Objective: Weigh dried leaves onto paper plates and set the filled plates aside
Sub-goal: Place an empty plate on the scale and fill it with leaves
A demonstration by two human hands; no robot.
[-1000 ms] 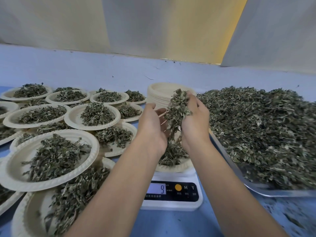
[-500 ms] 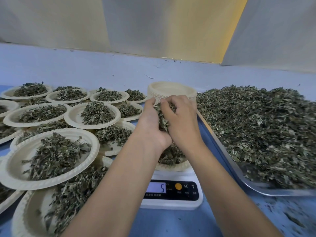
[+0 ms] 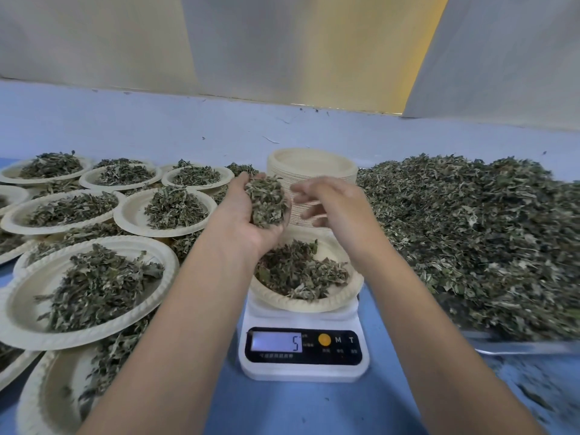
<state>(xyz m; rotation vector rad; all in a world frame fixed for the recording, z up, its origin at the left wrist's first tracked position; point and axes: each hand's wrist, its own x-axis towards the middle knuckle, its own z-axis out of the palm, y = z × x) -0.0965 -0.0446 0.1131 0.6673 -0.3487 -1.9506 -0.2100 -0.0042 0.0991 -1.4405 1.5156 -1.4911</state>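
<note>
Blue, smooth table top (image 3: 298, 409) runs under everything in front of you. On your right a broad, shaggy heap of dried leaves (image 3: 470, 233), grey-green, curled and brittle-looking, fills a shiny metal tray (image 3: 518, 346). On your left the filled plates (image 3: 18, 312) overlap one another in rows. They are round, cream paper with ribbed rims, and each carries a loose mound of the same leaves.

Behind your hands stands a neat stack of empty plates (image 3: 314, 161), its edge finely layered. Just in front of it sits a white plastic scale (image 3: 301, 370) with a black front panel and an orange round button. The plate on the scale (image 3: 273, 296) holds a low, ragged pile of leaves (image 3: 298, 271), covering only part of the plate.

Your left hand (image 3: 241, 224) is turned palm up above that plate's far-left rim. Its fingers are curled into a cup around a handful of leaves (image 3: 266, 202). Your right hand (image 3: 339, 205) hangs beside it, apart from the handful. Its fingers are blurred, loosely spread and grasping nothing. The lit display (image 3: 276, 342) reads 5.
</note>
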